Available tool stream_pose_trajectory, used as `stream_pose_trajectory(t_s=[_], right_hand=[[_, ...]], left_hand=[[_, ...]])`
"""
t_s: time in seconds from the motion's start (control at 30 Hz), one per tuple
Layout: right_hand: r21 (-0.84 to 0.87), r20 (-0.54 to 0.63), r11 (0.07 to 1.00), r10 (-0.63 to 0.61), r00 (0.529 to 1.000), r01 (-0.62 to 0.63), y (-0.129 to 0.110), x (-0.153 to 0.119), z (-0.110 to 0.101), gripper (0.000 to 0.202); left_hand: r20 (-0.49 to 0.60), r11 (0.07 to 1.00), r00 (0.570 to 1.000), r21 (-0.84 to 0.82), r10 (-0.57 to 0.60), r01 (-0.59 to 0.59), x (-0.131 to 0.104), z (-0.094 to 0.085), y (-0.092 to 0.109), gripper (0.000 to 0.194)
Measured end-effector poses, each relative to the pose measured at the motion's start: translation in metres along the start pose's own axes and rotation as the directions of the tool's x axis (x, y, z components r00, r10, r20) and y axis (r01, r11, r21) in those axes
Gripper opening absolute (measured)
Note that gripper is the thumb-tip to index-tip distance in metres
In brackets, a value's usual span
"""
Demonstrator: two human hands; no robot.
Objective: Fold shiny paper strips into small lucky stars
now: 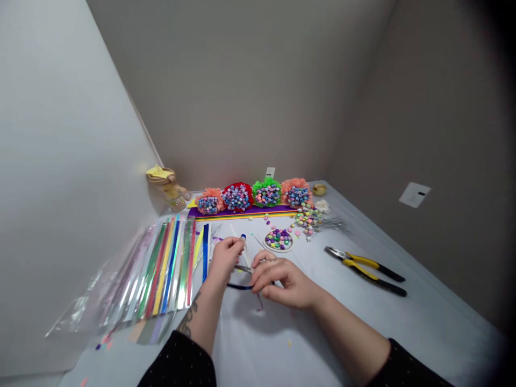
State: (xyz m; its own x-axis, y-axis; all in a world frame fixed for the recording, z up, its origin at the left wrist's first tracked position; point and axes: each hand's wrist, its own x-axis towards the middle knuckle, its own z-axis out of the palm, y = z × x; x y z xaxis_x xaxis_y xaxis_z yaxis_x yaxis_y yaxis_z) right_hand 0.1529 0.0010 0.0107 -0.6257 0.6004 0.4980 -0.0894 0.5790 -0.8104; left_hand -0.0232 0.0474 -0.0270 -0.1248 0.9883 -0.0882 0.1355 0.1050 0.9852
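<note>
My left hand [227,257] is closed in a pinch, and a small blue-and-white piece [243,237] shows at its fingertips. My right hand [284,280] is curled just to the right, its fingers at the end of a thin dark blue strip [239,287] that curves out from under my left wrist. A narrow grey piece [243,268] lies between the hands; its kind is unclear. Behind them stands a round white dish [265,243] of colourful folded paper stars [279,238]. Blue strips [206,251] lie left of my left hand.
Clear packets of shiny paper strips [161,269] cover the left side. Pliers [368,269] with yellow-and-black handles lie at right. Several star bouquets [237,196] in ruffled paper line the back, with wire-stemmed stars [308,216] nearby. A glass jar [176,202] stands at back left.
</note>
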Motion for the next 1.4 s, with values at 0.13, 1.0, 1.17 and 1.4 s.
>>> stream_pose_trajectory(t_s=[0.13, 1.0, 1.17, 1.4], right_hand=[[0.183, -0.038, 0.983, 0.037, 0.999, -0.029, 0.000, -0.005, -0.001, 0.016], [0.494, -0.604, 0.824, 0.555, 0.572, -0.277, 0.039, 0.002, 0.013, 0.027], [0.352, -0.624, 0.894, 0.445, 0.642, -0.277, 0.040, 0.001, 0.010, 0.020], [0.340, -0.616, 0.876, 0.482, 0.623, -0.341, 0.038, 0.000, 0.009, 0.014]], left_hand=[[-0.095, 0.994, 0.994, 0.105, 0.054, -0.044, 0.007, -0.005, -0.005, 0.019], [0.135, 0.971, 0.975, 0.137, 0.175, -0.193, -0.036, 0.033, 0.017, 0.015], [0.206, 0.998, 0.977, -0.002, 0.054, -0.055, -0.036, 0.033, 0.019, 0.017], [0.206, 0.991, 0.971, 0.037, 0.118, -0.128, -0.036, 0.032, 0.018, 0.018]])
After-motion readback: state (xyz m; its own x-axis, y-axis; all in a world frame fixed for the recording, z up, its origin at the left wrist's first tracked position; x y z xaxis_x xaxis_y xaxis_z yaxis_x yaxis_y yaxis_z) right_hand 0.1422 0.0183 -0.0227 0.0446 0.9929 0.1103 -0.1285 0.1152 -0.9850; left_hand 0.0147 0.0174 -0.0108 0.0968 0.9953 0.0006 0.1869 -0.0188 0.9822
